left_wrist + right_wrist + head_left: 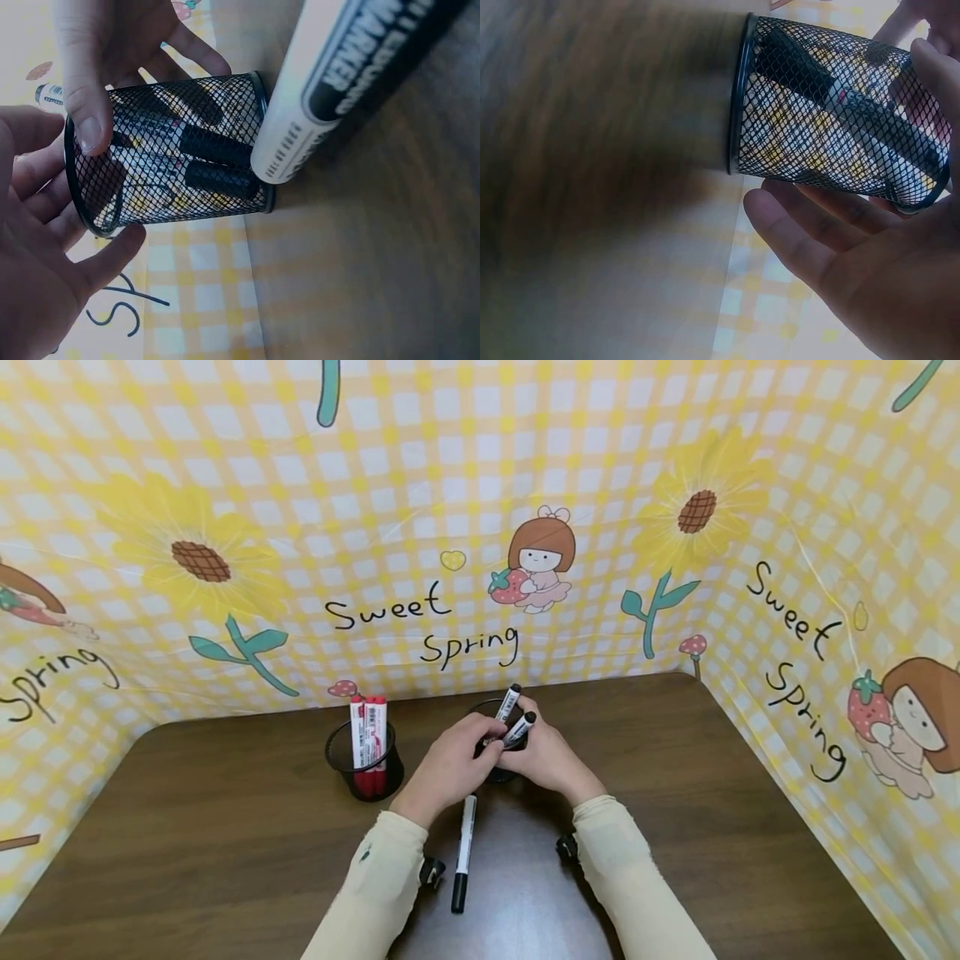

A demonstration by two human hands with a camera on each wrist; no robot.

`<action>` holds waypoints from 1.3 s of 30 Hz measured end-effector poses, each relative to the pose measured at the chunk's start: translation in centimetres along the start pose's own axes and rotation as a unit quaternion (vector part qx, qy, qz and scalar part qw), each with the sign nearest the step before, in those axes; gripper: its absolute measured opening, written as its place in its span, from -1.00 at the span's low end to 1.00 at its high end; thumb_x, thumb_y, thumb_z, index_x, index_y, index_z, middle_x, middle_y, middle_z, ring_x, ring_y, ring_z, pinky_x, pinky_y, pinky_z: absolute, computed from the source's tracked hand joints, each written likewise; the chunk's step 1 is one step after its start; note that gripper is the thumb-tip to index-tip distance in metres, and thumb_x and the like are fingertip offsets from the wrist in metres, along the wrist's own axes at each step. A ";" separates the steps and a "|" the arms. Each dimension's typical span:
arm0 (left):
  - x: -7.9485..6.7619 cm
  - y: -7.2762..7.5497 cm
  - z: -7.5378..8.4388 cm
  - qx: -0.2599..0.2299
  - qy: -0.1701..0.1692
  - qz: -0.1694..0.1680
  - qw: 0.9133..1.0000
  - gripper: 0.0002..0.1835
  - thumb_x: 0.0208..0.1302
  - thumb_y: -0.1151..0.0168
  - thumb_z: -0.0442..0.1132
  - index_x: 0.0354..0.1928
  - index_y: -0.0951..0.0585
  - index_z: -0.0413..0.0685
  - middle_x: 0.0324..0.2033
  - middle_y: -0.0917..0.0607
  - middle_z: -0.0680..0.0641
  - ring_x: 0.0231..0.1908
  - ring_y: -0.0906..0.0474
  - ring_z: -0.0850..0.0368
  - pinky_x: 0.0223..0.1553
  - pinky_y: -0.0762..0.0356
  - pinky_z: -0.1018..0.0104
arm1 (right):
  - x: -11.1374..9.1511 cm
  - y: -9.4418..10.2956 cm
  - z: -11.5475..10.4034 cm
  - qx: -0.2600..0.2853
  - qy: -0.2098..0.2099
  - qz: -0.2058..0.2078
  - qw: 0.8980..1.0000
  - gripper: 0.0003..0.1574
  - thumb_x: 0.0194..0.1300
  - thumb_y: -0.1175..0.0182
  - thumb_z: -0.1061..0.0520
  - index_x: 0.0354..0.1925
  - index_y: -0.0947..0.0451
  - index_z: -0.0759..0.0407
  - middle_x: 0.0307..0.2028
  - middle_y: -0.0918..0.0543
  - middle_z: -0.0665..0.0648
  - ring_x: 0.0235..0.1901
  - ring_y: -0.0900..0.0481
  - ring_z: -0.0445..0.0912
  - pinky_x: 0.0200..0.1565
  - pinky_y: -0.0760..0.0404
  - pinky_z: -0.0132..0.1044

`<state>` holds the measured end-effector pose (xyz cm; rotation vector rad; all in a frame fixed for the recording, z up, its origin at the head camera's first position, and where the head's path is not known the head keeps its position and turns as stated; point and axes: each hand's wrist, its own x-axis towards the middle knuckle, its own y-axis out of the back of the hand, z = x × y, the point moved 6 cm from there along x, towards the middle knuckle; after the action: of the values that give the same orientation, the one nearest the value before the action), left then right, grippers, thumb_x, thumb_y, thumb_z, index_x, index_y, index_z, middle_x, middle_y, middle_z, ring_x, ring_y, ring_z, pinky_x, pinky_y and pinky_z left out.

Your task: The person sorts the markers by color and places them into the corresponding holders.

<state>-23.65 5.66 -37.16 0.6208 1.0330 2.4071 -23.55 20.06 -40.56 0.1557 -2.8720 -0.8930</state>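
Both hands are around a black mesh pen holder [501, 774]. Two white whiteboard markers [520, 729] lean in it, their black ends sticking out at the top. Through the mesh, their black caps [217, 180] show low inside. My left hand [453, 756] grips the left side near the rim, thumb in front and fingers behind. From the right, my right hand [551, 756] holds the holder, its thumb on the near side of the rim in the left wrist view. Another white marker with a black cap [464, 852] lies on the table between the forearms.
A second black mesh pen holder [340, 747] stands to the left with several red-and-white markers [367, 735] upright in it. The dark wooden table [225, 843] is bordered by a yellow checked cloth [405, 527] at the back and sides.
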 end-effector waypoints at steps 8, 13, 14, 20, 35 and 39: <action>-1.3 1.9 -0.7 -0.065 0.013 0.044 0.997 -0.75 0.49 -0.18 -0.23 0.12 -0.66 -0.03 -0.02 -0.63 0.10 -0.06 -0.55 0.20 0.02 -0.53 0.13 | 0.0 -0.2 -0.1 -0.003 -0.015 0.002 1.000 0.29 0.12 -0.52 -0.12 0.55 0.04 0.11 0.03 -0.62 0.28 -0.06 -0.61 0.03 0.02 -0.55 -0.04; -3.1 3.8 -1.0 -0.094 0.039 0.030 0.994 -0.80 0.50 -0.18 -0.20 0.06 -0.67 0.06 -0.01 -0.65 0.12 0.00 -0.56 0.18 0.09 -0.53 0.06 | 0.1 -0.2 0.0 0.006 -0.022 0.008 1.000 0.32 0.07 -0.56 -0.11 0.54 0.02 0.08 0.07 -0.60 0.30 -0.01 -0.59 0.05 0.09 -0.51 -0.02; -3.4 4.0 -1.0 -0.091 0.044 0.018 0.995 -0.81 0.50 -0.19 -0.19 0.05 -0.67 0.10 -0.02 -0.65 0.13 0.00 -0.57 0.18 0.09 -0.53 0.05 | 0.0 -0.2 0.0 0.008 -0.023 0.009 1.000 0.31 0.07 -0.56 -0.10 0.54 0.02 0.08 0.08 -0.59 0.30 0.00 -0.59 0.06 0.10 -0.51 -0.02; -6.0 3.4 -1.3 0.003 0.083 -0.125 0.989 -0.93 0.46 -0.21 -0.16 -0.14 -0.67 0.15 -0.29 -0.64 0.16 -0.28 -0.53 0.19 -0.17 -0.53 0.14 | -0.1 0.0 0.2 0.005 -0.036 0.001 0.999 0.32 0.09 -0.55 -0.12 0.55 0.05 0.03 0.10 -0.58 0.32 0.04 -0.58 0.09 0.12 -0.50 -0.02; -8.3 -2.2 -1.0 0.188 0.196 -0.196 0.942 -0.53 0.24 -0.36 0.21 -0.42 -0.61 -0.09 -0.53 -0.56 -0.03 -0.49 -0.48 0.05 -0.40 -0.52 0.08 | -0.3 -0.2 0.2 0.010 -0.043 0.000 0.999 0.34 0.08 -0.55 -0.14 0.56 0.06 0.03 0.10 -0.58 0.34 0.06 -0.58 0.11 0.11 -0.50 0.02; -8.3 -2.4 -0.9 0.189 0.214 -0.180 0.941 -0.36 0.18 -0.41 0.20 -0.01 -0.58 -0.25 -0.41 -0.62 -0.09 -0.42 -0.53 -0.01 -0.31 -0.58 0.01 | -0.2 -0.2 -0.2 0.005 -0.040 0.000 0.999 0.34 0.09 -0.55 -0.15 0.56 0.07 0.03 0.12 -0.57 0.34 0.07 -0.57 0.12 0.12 -0.50 0.01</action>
<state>-16.94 2.07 -41.39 0.0003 1.6532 2.0688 -23.31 19.81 -40.47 0.1247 -2.9502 -0.9061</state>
